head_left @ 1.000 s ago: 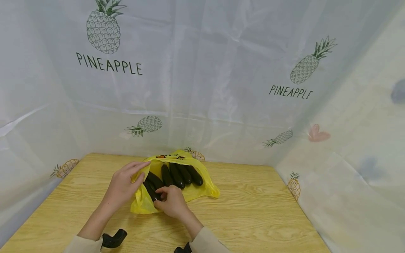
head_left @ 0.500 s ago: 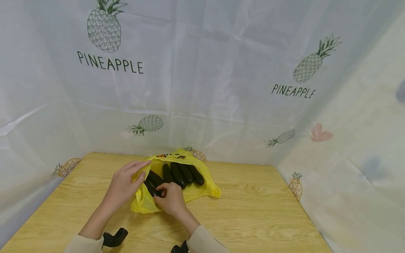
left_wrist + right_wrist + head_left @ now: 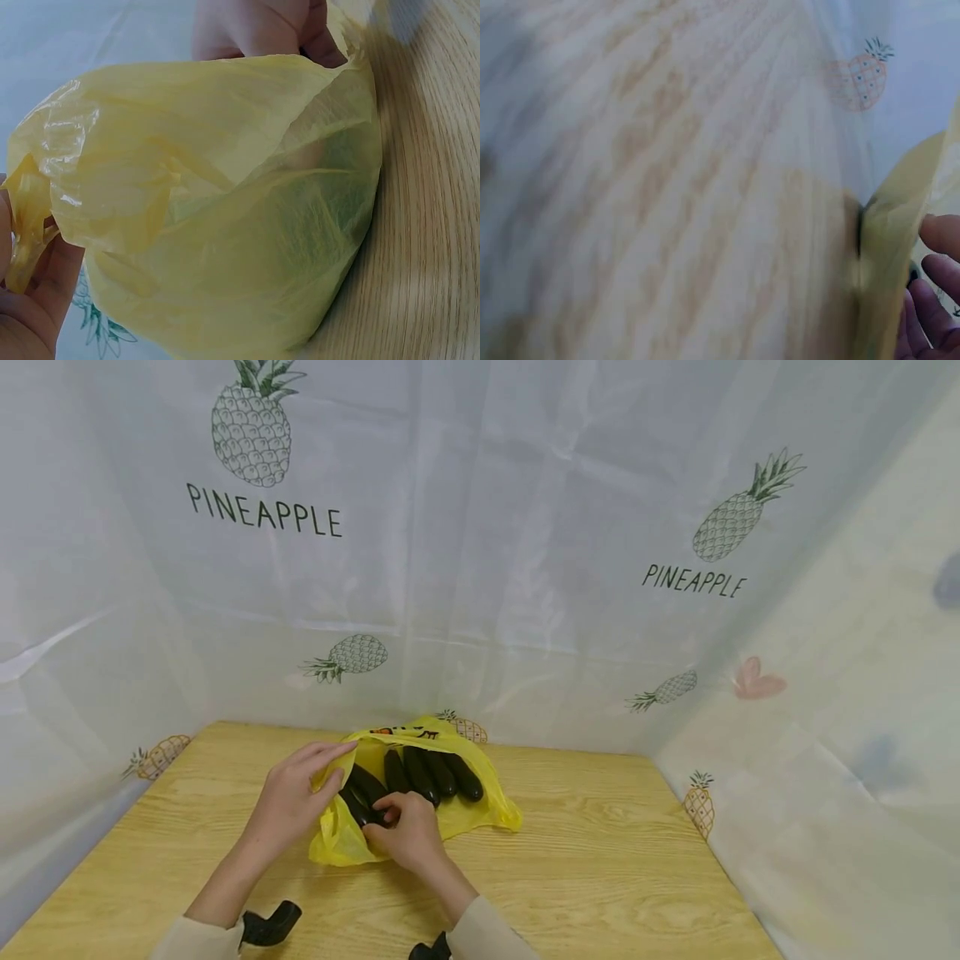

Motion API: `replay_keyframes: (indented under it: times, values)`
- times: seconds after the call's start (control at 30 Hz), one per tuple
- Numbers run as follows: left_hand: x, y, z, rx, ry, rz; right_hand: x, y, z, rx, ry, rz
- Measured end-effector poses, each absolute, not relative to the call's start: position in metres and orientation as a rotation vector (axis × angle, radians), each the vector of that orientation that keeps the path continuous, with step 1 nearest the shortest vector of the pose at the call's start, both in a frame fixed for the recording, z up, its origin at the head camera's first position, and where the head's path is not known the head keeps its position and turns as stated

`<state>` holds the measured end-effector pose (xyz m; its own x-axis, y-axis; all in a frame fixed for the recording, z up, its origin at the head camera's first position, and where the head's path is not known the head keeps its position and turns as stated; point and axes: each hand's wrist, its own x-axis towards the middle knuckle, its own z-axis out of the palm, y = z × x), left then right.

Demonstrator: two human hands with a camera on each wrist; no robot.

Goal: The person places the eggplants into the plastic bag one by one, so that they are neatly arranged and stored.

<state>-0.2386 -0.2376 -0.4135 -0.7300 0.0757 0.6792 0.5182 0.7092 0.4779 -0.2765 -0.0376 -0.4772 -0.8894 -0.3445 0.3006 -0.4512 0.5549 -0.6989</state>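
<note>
A yellow plastic bag (image 3: 495,808) lies on its side on the table with its mouth toward me. Inside it are several dark, glossy eggplants (image 3: 463,777), most of them side by side at the right. My left hand (image 3: 294,797) pinches the bag's upper left edge between fingers and thumb and holds the mouth up; the bunched plastic shows in the left wrist view. Reaching into the mouth, my right hand (image 3: 412,833) has thumb and fingers curled at the near end of a left-hand eggplant (image 3: 356,807). The fingertips are partly hidden there.
The wooden table (image 3: 585,860) extends around the bag on both sides. Behind it hangs a pale curtain (image 3: 487,568) printed with pineapples, which also closes in the sides. A black strap piece (image 3: 272,924) sticks out from the left wrist, another (image 3: 431,949) from the right.
My right hand has shifted slightly farther into the bag mouth, covering more of the left eggplants' near ends. My left hand and the bag stay nearly still.
</note>
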Motion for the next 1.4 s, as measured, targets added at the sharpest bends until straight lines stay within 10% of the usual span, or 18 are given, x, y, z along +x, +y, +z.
replay_keyframes:
  times: [1.4]
  values:
    - [-0.231, -0.258, -0.408, -0.454, -2.349, -0.772, -0.268, 0.127, -0.399, 0.603, -2.625, 1.2]
